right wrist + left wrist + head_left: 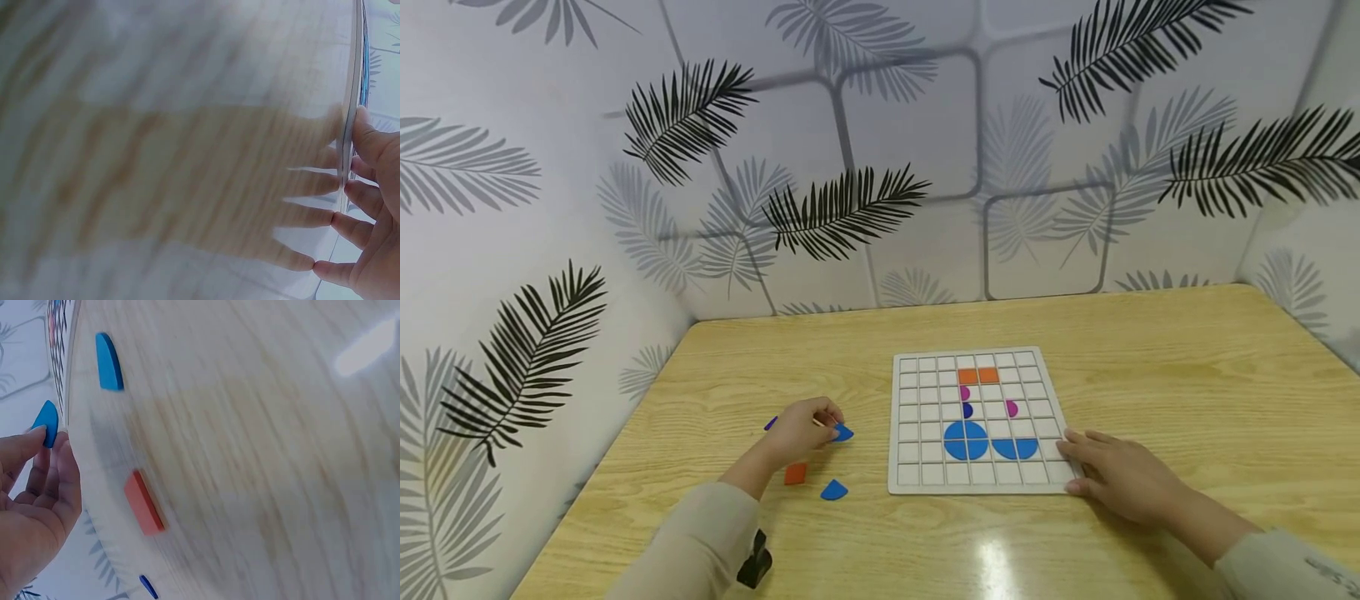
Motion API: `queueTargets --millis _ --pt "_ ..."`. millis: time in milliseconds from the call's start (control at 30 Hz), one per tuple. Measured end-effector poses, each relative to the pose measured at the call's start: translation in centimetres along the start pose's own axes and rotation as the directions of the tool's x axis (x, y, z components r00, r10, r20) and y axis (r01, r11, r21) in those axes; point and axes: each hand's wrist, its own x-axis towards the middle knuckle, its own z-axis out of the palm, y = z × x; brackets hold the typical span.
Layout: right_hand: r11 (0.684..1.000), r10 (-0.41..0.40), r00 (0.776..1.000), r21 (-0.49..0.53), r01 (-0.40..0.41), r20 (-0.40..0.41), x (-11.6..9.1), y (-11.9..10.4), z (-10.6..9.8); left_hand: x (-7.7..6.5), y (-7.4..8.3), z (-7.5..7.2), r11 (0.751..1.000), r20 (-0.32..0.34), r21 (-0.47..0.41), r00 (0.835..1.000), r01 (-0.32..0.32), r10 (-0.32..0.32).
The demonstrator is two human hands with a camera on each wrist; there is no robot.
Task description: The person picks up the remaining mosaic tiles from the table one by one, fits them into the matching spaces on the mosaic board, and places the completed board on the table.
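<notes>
Between thumb and fingertips, my left hand (796, 435) pinches a blue quarter-circle tile (846, 432), held left of the white grid board (929, 474). The tile's curved edge shows in the left wrist view. My right hand (1122, 477) rests at the board's right edge near its lower corner, fingers spread and fairly straight; in the right wrist view its thumb (369, 134) lies along that edge. On the board are two orange squares (967, 376), a full blue circle of quarter tiles (955, 431), a blue half circle (1005, 448), and small magenta (1012, 409) and dark blue (967, 410) half circles.
Loose on the wooden table (775, 350) near my left hand lie an orange-red square (795, 474), another blue quarter-circle tile (834, 490) and a small dark blue piece (148, 587). A black object (756, 561) shows beside my left sleeve. A leaf-patterned wall (917, 242) borders the table's back.
</notes>
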Motion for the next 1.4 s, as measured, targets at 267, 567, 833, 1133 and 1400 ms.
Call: queueTargets --millis 267,567,833,1133,1400 --pt "1.000 0.002 1.000 -0.001 -0.002 0.006 0.1 0.1 0.0 0.5 1.7 1.1 0.997 0.049 -0.062 0.998 -0.047 0.050" --pt "1.000 0.001 1.000 -0.008 -0.001 0.001 0.2 0.1 0.0 1.4 3.8 2.6 0.984 0.084 -0.173 0.995 -0.041 0.056" --pt "1.000 0.002 1.000 -0.009 -0.002 0.006 0.3 0.3 0.0 2.4 5.5 3.9 0.950 0.073 -0.312 0.997 0.002 0.022" --pt "1.000 0.006 1.000 -0.006 -0.006 0.004 0.1 0.2 0.0 3.6 6.3 5.6 0.959 0.090 -0.282 0.995 -0.006 0.033" --pt "1.000 0.009 1.000 -0.001 -0.009 0.012 0.1 0.1 0.1 4.4 7.5 7.1 0.974 0.081 -0.226 0.995 -0.029 0.049"
